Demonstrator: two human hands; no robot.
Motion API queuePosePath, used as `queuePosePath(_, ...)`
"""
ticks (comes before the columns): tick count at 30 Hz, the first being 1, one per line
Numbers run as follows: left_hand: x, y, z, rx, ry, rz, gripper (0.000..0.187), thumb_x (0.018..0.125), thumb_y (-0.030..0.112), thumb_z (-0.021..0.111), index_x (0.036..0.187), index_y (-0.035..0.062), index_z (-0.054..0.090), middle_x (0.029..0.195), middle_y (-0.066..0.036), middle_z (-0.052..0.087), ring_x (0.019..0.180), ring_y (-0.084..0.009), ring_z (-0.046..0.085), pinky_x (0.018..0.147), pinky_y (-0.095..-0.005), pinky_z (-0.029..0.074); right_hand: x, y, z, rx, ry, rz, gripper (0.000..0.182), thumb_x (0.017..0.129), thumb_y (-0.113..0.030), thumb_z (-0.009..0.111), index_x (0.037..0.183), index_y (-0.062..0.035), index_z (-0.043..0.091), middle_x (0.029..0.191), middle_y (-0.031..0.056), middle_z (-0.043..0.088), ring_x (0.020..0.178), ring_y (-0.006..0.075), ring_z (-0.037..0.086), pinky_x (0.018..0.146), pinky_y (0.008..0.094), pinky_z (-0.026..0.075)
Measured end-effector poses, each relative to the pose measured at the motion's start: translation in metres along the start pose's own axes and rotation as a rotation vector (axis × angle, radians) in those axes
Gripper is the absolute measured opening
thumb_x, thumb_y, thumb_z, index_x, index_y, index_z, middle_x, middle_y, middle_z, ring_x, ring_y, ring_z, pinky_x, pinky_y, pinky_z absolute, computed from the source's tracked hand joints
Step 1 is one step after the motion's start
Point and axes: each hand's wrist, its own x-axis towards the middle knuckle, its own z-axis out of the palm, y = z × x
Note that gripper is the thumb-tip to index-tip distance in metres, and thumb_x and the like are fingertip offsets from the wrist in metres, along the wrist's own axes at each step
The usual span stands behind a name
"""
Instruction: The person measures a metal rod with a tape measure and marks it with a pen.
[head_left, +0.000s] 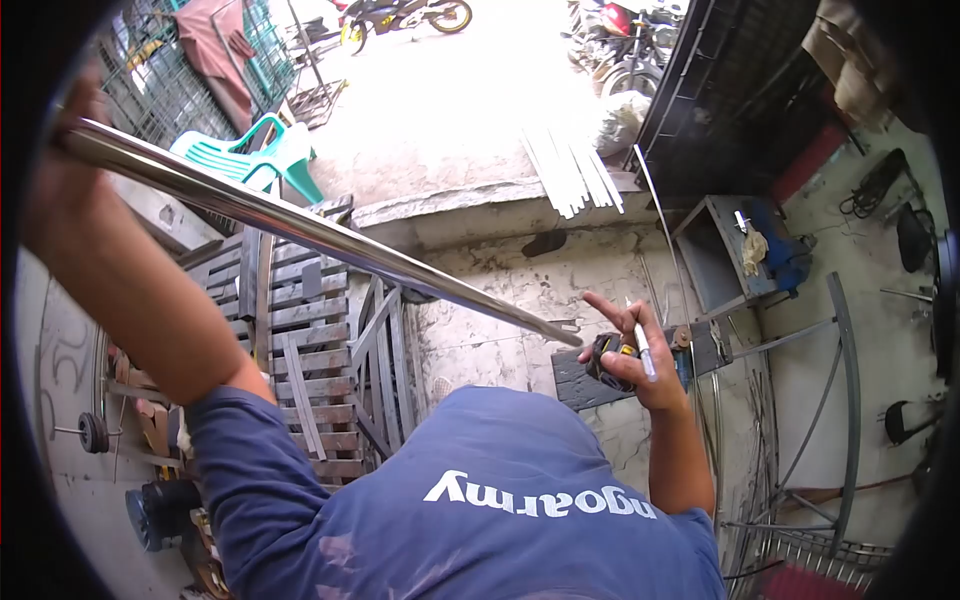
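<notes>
A long shiny metal pipe (330, 237) slants across the view from upper left down to the middle. My left hand (62, 190), partly lost in the dark image edge, is closed around its raised end. Near the pipe's lower end, my right hand (645, 345) grips a black and yellow tape measure (612, 362) against the palm. A white marker pen (644, 342) is also held between the fingers of that hand. Its index finger stretches toward the pipe. Below the hand, a dark flat board or plate (590, 392) shows.
A slatted metal frame (310, 320) stands left of centre, with a green plastic chair (260, 155) beyond. White bars (570, 175) lie by the step. At right are a metal stand (715, 255) with a blue vise (785, 260) and a grey frame (848, 400). Motorcycles (400, 15) are outside.
</notes>
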Motion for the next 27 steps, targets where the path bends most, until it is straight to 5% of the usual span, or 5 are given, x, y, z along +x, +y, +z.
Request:
queuePosePath(5,-0.148,-0.135,0.063,-0.067,0.549,-0.345,0.041,0.121,0.045,0.044,0.097,0.012,0.049,0.076,0.002,0.042,0.054,-0.0106,0.033,0.05,-0.028,0.034,-0.072,0.039,-0.079,-0.133,0.03,0.252,0.047,0.09,-0.006,0.084,0.106,-0.0107,0.04,0.155,0.0287,0.06,0.092,0.0248,0.078,0.083,0.0361,0.064)
queuePosePath(11,-0.291,-0.264,0.042,-0.28,0.462,-0.797,0.043,0.12,0.042,0.049,0.086,0.0153,0.047,0.072,0.002,0.041,0.056,-0.0121,0.04,0.058,-0.0327,0.042,-0.136,0.086,-0.103,-0.024,0.46,0.386,0.044,0.083,-0.003,0.087,0.098,-0.0111,0.046,0.1,0.011,0.066,0.084,0.0257,0.077,0.072,0.0424,0.067)
queuePosePath(13,-0.362,-0.277,0.066,-0.542,0.307,-0.983,0.038,0.116,0.038,0.055,0.088,0.0131,0.055,0.07,-0.001,0.049,0.059,-0.0171,0.05,0.074,-0.0472,0.055,-0.133,0.066,-0.086,0.11,0.501,0.389,0.043,0.085,-0.002,0.086,0.099,-0.0095,0.046,0.105,0.014,0.065,0.079,0.0282,0.077,0.065,0.0422,0.068)
queuePosePath(17,-0.487,-0.259,0.121,-0.719,0.217,-1.522,0.055,0.114,0.043,0.058,0.067,0.0169,0.045,0.059,-0.001,0.041,0.056,-0.0205,0.045,0.088,-0.047,0.051,-0.105,0.052,-0.068,0.053,0.34,0.423,0.044,0.09,-0.007,0.082,0.105,-0.0099,0.04,0.113,0.0197,0.064,0.085,0.0302,0.077,0.07,0.0499,0.071)
queuePosePath(27,-0.506,-0.262,0.11,-0.831,0.121,-1.557,0.054,0.119,0.051,0.043,0.081,0.0132,0.049,0.068,-0.002,0.041,0.066,-0.0191,0.044,0.094,-0.0453,0.05,-0.068,0.008,-0.073,-0.413,0.231,0.361,0.051,0.092,-0.018,0.08,0.121,-0.003,0.04,0.126,0.0225,0.073,0.107,0.0207,0.07,0.095,0.0368,0.057)
